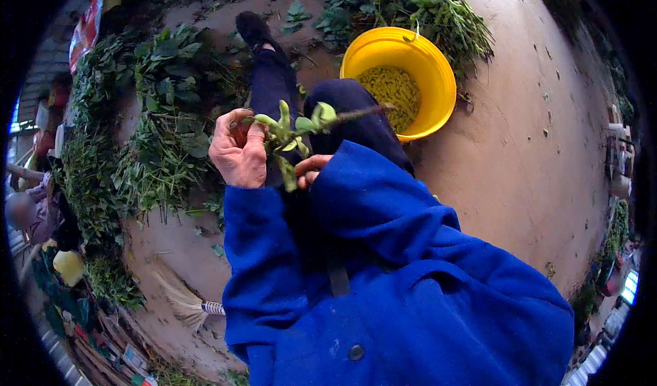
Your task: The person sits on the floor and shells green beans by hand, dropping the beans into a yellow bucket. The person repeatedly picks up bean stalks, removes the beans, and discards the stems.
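My left hand (240, 150) pinches the leafy end of a cut plant stem with green pods (283, 124), held over my lap. The bare brown end of the stem reaches right, over my knee towards the bucket. My right hand (311, 170) is beside the lower pods, its fingers curled and partly hidden by the blue sleeve; whether it grips a pod cannot be made out. A yellow plastic bucket (444, 98) stands just beyond my knee at the right, with many green pods (392, 91) lying in its bottom.
Heaps of leafy cut plants (172, 83) lie at the left, and another pile (380, 1) lies behind the bucket. A straw broom (187, 304) rests on the earthen floor (513, 170) at the lower left. Another person (43, 211) is at the far left edge.
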Available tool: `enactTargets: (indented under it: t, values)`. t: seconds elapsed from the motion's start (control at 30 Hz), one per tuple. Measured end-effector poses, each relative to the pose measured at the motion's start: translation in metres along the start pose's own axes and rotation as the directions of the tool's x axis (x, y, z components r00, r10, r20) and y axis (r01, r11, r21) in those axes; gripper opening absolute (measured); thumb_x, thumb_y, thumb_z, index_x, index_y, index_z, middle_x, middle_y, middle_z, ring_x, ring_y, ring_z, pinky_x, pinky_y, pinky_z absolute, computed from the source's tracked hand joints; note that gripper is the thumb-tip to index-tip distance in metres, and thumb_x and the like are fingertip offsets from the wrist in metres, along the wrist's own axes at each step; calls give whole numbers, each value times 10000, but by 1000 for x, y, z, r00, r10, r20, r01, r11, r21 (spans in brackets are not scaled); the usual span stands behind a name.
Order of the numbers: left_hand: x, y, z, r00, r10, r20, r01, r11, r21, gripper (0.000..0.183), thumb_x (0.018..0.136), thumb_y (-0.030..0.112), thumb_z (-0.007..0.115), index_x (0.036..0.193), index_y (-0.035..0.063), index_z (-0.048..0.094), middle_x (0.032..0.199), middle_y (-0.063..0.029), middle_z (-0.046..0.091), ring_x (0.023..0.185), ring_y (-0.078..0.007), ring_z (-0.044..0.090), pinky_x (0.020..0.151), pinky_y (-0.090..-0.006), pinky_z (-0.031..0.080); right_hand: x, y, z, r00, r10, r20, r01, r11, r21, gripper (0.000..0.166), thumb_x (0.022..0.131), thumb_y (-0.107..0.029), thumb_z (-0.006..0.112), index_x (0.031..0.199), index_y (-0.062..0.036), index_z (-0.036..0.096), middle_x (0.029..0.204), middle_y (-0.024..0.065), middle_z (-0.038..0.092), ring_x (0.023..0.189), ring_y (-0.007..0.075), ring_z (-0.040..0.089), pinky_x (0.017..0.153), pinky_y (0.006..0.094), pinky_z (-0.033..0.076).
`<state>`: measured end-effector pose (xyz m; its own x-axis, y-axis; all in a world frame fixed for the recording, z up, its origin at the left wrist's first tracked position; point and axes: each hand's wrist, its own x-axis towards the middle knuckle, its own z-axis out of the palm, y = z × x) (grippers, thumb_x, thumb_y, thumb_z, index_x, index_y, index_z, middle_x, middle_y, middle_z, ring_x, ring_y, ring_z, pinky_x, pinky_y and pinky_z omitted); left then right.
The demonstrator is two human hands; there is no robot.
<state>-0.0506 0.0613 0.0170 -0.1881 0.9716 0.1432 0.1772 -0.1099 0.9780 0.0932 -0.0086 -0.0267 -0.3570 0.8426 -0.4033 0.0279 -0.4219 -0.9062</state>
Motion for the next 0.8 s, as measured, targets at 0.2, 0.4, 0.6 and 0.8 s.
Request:
enactTargets:
  t: [0.2, 0.4, 0.6, 0.8]
  values:
    - [8, 22, 0, 962, 175, -210, -167, 984, 54, 192, 756, -44, 567, 937, 11, 532, 803, -35, 579, 699, -82, 549, 646, -202, 452, -12, -25, -11, 993, -53, 105, 31, 978, 206, 252, 820, -163, 503, 992, 11, 563, 833, 81, 603, 800, 138, 552, 739, 272, 434]
    - [8, 36, -10, 908, 280, -312, -250, 959, 132, 197, 753, -58, 552, 939, 8, 554, 824, -52, 591, 685, -91, 547, 647, -204, 446, -4, -53, -71, 977, -189, -99, 214, 879, 426, 267, 793, -148, 521, 1008, 5, 556, 816, 94, 609, 801, 159, 571, 743, 269, 446]
    - [9, 30, -23, 932, 121, -340, -172, 977, -125, 178, 763, -64, 547, 927, 7, 537, 774, -24, 553, 614, -54, 491, 586, -163, 417, 71, 3, -201, 730, -219, -647, 245, 968, -52, 275, 779, -150, 541, 1009, 0, 558, 826, 109, 613, 809, 173, 580, 756, 272, 448]
    - [0, 22, -44, 943, -24, -331, -104, 926, -363, 184, 762, -47, 545, 938, 3, 523, 723, -24, 538, 505, -30, 432, 442, -140, 337, 72, 48, -240, 495, -383, -780, -251, 796, -551, 286, 759, -145, 570, 1012, -13, 558, 852, 133, 616, 826, 197, 590, 768, 281, 455]
